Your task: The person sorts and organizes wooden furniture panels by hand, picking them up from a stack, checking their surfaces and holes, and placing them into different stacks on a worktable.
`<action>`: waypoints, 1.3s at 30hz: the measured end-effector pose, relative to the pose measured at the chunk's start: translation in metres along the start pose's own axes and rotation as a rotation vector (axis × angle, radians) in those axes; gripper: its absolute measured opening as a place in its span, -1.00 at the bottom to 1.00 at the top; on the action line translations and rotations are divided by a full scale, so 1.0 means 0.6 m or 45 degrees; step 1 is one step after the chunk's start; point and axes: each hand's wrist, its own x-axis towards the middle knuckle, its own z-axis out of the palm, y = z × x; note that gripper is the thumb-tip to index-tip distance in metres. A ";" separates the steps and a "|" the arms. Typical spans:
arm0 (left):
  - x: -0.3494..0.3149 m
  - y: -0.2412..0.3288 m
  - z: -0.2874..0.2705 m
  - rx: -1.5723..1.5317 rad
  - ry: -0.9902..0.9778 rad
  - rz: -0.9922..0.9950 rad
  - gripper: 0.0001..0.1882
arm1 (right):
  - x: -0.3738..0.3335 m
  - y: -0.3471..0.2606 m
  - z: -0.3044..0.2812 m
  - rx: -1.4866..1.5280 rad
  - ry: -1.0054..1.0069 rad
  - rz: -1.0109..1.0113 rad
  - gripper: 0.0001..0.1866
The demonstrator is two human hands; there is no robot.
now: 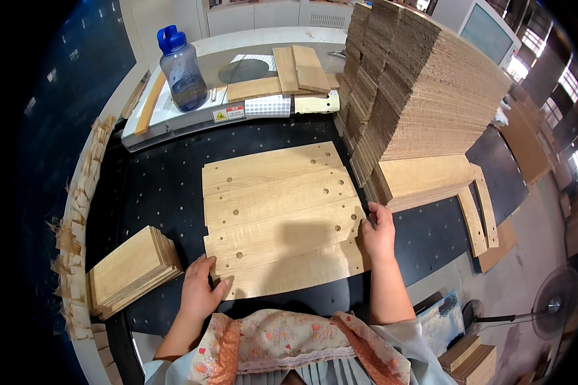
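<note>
Several light wood-grain boards [279, 199] lie edge to edge on a black work surface, with round holes near their ends. My left hand [201, 289] rests at their near left corner, thumb spread from the fingers and touching the nearest board. At the right ends of the boards is my right hand [379, 234], its thumb against the edge and its fingers bent loosely just outside it. Both hands look open, touching the boards from opposite sides. The undersides of the fingers are hidden.
A tall stack of boards [430, 96] rises at the right, beside two slim drilled strips [485, 205]. A smaller board pile [135, 266] sits at the left. Behind are a blue-lidded water bottle [184, 77] and loose boards [302, 69] on a machine ledge. A fan [555, 305] stands lower right.
</note>
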 end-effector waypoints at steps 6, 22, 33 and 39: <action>0.037 0.003 0.010 -0.450 -0.108 -0.334 -0.36 | 0.015 0.000 0.022 -0.230 -0.089 0.020 -0.49; 0.113 -0.031 0.030 -0.328 0.274 -0.230 -0.38 | 0.074 -0.098 0.059 -0.361 -0.011 -0.242 -0.44; 0.173 -0.076 0.090 -1.075 0.308 -0.494 -0.50 | 0.131 -0.038 0.101 -0.300 -0.224 0.120 -0.34; 0.164 -0.064 0.081 -1.253 0.411 -0.518 -0.57 | 0.112 -0.053 0.093 -0.134 -0.225 0.200 -0.35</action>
